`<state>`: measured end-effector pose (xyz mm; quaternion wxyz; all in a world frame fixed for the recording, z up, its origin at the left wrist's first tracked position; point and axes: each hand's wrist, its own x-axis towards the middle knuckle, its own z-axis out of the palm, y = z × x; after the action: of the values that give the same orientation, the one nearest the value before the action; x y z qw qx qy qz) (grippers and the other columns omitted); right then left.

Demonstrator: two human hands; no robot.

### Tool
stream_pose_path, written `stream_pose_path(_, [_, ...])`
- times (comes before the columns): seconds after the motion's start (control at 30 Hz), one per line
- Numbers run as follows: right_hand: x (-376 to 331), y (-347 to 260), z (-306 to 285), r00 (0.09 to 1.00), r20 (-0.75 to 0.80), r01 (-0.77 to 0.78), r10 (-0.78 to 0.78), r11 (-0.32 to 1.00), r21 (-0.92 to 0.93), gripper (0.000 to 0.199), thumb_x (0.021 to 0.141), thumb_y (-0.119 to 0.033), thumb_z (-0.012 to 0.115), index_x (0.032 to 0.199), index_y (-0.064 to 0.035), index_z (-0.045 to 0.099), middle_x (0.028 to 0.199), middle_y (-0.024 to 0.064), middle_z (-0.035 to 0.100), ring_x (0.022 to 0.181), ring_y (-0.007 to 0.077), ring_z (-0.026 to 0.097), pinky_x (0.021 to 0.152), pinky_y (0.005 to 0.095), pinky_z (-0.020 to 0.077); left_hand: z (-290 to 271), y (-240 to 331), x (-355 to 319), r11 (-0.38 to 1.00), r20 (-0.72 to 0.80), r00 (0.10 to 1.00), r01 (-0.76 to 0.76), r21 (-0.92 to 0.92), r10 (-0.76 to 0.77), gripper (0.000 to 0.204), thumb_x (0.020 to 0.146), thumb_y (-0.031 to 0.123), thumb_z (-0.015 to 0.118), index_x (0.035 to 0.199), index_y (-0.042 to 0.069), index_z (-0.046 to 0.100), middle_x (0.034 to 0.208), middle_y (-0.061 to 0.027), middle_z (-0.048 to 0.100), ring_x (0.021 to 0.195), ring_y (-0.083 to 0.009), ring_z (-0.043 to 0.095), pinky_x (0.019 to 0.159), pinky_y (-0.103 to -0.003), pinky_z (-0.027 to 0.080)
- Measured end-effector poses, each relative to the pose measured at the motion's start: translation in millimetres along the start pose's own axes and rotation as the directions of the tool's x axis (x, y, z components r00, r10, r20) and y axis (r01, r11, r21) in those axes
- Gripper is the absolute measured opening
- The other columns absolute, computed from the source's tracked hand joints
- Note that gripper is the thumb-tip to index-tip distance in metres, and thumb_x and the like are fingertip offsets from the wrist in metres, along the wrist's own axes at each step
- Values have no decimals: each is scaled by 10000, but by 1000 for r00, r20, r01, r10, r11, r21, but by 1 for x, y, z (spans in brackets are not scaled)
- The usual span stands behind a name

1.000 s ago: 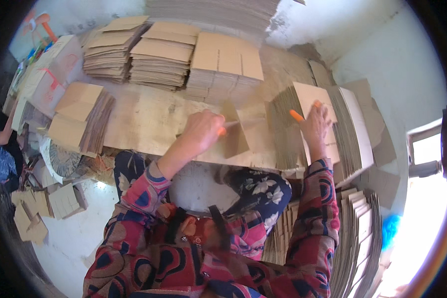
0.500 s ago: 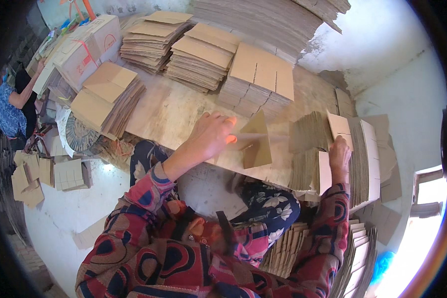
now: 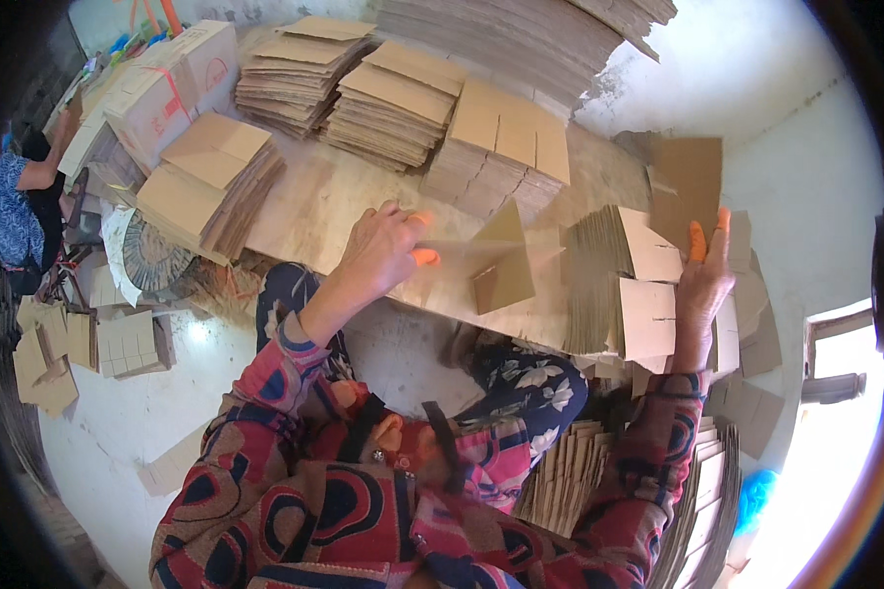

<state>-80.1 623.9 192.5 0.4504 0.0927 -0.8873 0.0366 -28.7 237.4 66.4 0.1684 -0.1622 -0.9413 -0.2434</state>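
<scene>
My left hand (image 3: pixel 388 250), with orange covers on two fingertips, is closed on one end of a cardboard partition (image 3: pixel 506 285) above the table. The partition has an upright folded-looking panel crossed by a blurred strip that runs from my fingers. My right hand (image 3: pixel 705 294), also with orange fingertip covers, grips a brown cardboard piece (image 3: pixel 686 182) by its lower edge, raised at the right. Just left of that hand stands a row of slotted cardboard pieces (image 3: pixel 648 316), packed on edge.
Stacks of flat cardboard (image 3: pixel 388 108) line the far side of the wooden table (image 3: pixel 309 211), next to a slotted stack (image 3: pixel 506 133). A large carton (image 3: pixel 172 103) stands at far left, near another person (image 3: pixel 20 206). More cardboard bundles (image 3: pixel 697 501) sit below my right arm.
My right hand has lifted from the stack at the right and now holds a cardboard piece up. My left hand has shifted slightly left and still holds the partition.
</scene>
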Motion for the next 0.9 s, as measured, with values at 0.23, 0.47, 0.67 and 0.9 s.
stream_pose_path(0.23, [17,-122,-58,832,528,-544,170,433,719,521,893,-4,635,1379,50,454,964,74,678,515,42,527,419,184,414,22,-6,-4,977,4,1000,2,-214,-1,244,776,185,721,919,-2,659,827,-155,671,807,-341,604,669,-427,491])
stream_pose_path(0.47, [11,-140,-48,713,696,-641,79,474,603,526,889,-18,648,1381,22,468,1094,99,684,492,18,497,420,183,408,35,-13,-4,956,-57,997,-62,-288,47,121,793,53,666,879,-29,687,785,-199,653,742,-371,611,643,-427,490])
stream_pose_path(0.67, [-17,-140,-8,799,590,-408,-115,615,674,519,872,14,645,1363,40,477,988,134,707,525,42,510,457,224,442,33,-5,-1,940,-29,998,-63,-336,57,143,791,28,652,905,-52,684,797,-248,635,748,-389,613,650,-428,493])
stream_pose_path(0.9, [-71,-149,42,627,653,-75,-424,802,592,629,844,-2,594,1415,58,338,808,246,655,679,414,633,602,445,525,30,0,4,952,1,998,-62,-301,65,140,791,42,664,895,-52,670,768,-244,620,771,-400,615,659,-429,499])
